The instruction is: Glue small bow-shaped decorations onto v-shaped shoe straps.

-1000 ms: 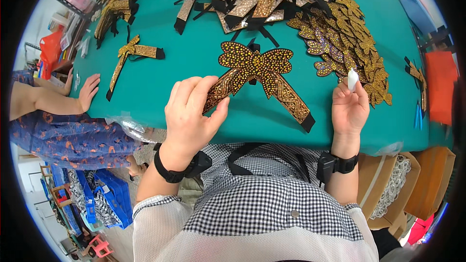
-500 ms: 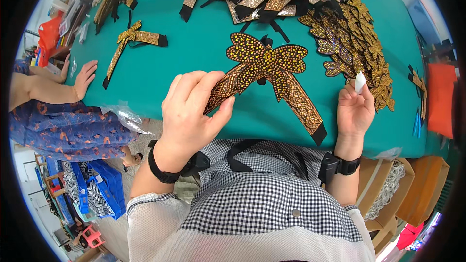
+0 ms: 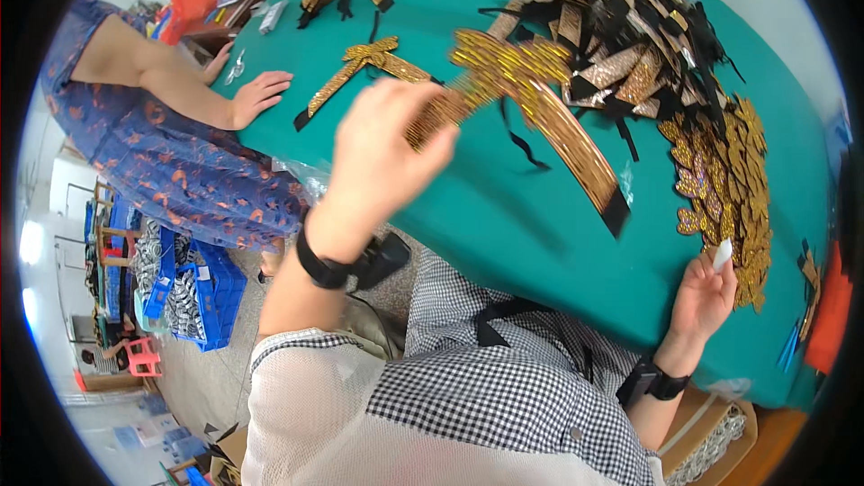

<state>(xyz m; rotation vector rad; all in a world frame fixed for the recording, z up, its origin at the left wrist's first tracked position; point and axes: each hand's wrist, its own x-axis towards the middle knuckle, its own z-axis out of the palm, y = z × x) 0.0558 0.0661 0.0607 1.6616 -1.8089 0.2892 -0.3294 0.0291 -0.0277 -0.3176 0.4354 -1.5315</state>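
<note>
One sequined gold bow (image 3: 522,94), flat on the green table (image 3: 504,234) a second ago, now swings up pinched in my left hand (image 3: 387,148); my right hand (image 3: 706,292) pinches a white scrap (image 3: 723,254) beside the stacked pieces (image 3: 729,189).

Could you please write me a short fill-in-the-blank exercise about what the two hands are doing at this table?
1. The left hand lifts a gold sequinned bow with ____ ribbon tips.
2. The right hand pinches a small ____ piece.
3. The table is covered in ____ cloth.
4. Beside the right hand lies a stack of ____ sequinned pieces.

Missing words: black; white; teal; gold
</note>
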